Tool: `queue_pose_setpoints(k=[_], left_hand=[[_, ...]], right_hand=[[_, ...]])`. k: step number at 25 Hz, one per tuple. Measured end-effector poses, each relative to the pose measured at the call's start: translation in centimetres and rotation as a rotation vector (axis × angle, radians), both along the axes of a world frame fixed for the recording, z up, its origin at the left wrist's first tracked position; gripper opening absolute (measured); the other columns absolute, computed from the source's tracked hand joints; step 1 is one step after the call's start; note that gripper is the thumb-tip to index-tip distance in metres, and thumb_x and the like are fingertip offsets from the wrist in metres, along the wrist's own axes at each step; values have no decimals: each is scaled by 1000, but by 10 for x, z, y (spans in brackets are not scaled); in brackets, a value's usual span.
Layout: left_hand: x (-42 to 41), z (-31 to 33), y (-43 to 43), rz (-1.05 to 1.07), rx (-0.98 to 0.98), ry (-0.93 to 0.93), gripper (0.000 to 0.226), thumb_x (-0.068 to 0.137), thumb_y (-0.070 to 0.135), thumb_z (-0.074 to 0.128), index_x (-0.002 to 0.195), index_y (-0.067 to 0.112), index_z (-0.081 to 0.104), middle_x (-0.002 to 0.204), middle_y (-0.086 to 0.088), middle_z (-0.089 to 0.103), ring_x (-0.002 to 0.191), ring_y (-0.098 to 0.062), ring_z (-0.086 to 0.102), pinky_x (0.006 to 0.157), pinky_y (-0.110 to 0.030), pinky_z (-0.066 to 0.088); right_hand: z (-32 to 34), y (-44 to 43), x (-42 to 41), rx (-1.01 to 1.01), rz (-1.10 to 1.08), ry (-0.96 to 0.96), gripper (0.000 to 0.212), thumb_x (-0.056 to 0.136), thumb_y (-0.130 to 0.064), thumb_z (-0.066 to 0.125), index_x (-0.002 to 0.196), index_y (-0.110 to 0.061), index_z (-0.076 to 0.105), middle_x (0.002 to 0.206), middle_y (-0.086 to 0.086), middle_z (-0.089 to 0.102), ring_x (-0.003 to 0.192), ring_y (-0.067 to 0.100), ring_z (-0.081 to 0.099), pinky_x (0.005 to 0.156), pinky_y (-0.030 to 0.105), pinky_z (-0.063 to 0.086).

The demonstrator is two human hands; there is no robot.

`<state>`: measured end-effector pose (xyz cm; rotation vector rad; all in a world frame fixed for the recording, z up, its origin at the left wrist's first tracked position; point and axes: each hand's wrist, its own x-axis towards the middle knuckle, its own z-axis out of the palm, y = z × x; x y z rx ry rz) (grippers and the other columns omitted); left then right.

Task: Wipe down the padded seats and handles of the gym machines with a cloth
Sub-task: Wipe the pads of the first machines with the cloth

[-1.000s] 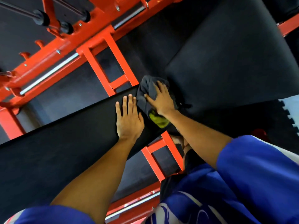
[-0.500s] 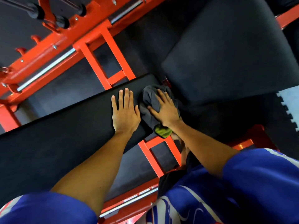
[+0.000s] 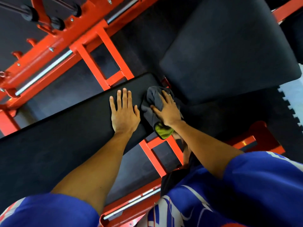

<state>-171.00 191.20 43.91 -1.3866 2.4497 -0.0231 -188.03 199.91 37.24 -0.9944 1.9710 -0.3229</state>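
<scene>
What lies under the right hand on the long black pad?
A grey cloth with a yellow-green corner, pressed by the right hand with flat fingers onto the end of the long black pad. The pad surface beneath the cloth is covered.

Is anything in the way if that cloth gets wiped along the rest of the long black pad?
Yes: the left hand lies flat on the long pad right beside the cloth, blocking a sweep that way. Nothing separates the right hand from the cloth; it presses on it.
</scene>
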Motion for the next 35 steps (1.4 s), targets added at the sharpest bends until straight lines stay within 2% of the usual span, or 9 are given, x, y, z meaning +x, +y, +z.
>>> queue_pose_setpoints(k=[3, 9, 13, 16, 21, 25, 30, 32, 35], left_hand=[[1, -2, 0, -7, -19, -7, 67, 103, 38, 35, 161, 8, 20, 169, -12, 18, 157, -28, 13, 126, -56, 7], [-1, -3, -1, -22, -28, -53, 68, 103, 40, 33, 162, 9, 18, 169, -12, 15, 157, -28, 11, 126, -56, 7], [-1, -2, 0, -21, -34, -42, 68, 103, 40, 34, 162, 9, 19, 169, -12, 17, 157, -28, 13, 126, -56, 7], [0, -2, 1, -10, -12, -6, 68, 102, 38, 35, 161, 9, 20, 169, -12, 18, 157, -28, 14, 126, -56, 7], [-1, -4, -1, -3, -5, -19, 67, 102, 39, 33, 161, 9, 21, 169, -11, 18, 157, -28, 13, 125, -57, 8], [1, -4, 0, -4, -9, -50, 67, 103, 39, 31, 162, 10, 19, 170, -11, 15, 157, -28, 11, 125, -56, 8], [0, -6, 0, -9, -6, -67, 68, 103, 40, 30, 162, 10, 17, 170, -11, 13, 157, -28, 10, 125, -57, 8], [0, -4, -2, 0, 0, -56, 67, 102, 40, 31, 162, 10, 19, 170, -11, 15, 157, -28, 10, 125, -57, 7], [-1, -4, 0, -1, -13, -42, 66, 102, 39, 30, 161, 10, 20, 169, -10, 17, 157, -27, 12, 126, -56, 7]], right_hand=[[-12, -43, -16, 89, -104, -62, 85, 96, -71, 47, 164, -26, 22, 165, 9, 31, 151, 35, 29, 122, 52, 28], [-21, -109, -32, 191, -210, -93, 79, 95, -76, 40, 154, -24, 42, 145, 12, 54, 130, 39, 55, 105, 44, 45], [-16, -83, -25, 18, -165, -97, 83, 92, -73, 52, 157, -22, 39, 151, 12, 50, 135, 36, 52, 111, 44, 43], [-19, -80, -32, 75, -260, -189, 75, 93, -68, 58, 152, -25, 46, 147, 12, 53, 132, 38, 55, 105, 41, 46], [-24, -8, -17, -89, -41, -128, 89, 92, -57, 68, 163, -20, 29, 168, 8, 27, 153, 32, 29, 124, 46, 28], [-17, -4, -20, 72, -367, -203, 78, 91, -64, 63, 155, -24, 41, 156, 5, 41, 138, 34, 49, 113, 52, 40], [6, 35, 43, -12, -219, -6, 86, 92, -61, 59, 162, -21, 29, 170, 11, 23, 156, 37, 16, 127, 55, 14], [-4, 31, 41, -10, -405, -43, 84, 89, -58, 61, 158, -13, 39, 165, 18, 32, 153, 38, 25, 127, 50, 19], [-16, 14, 11, 127, -882, -180, 69, 91, -57, 60, 138, -7, 62, 135, 23, 63, 128, 40, 58, 106, 45, 45]])
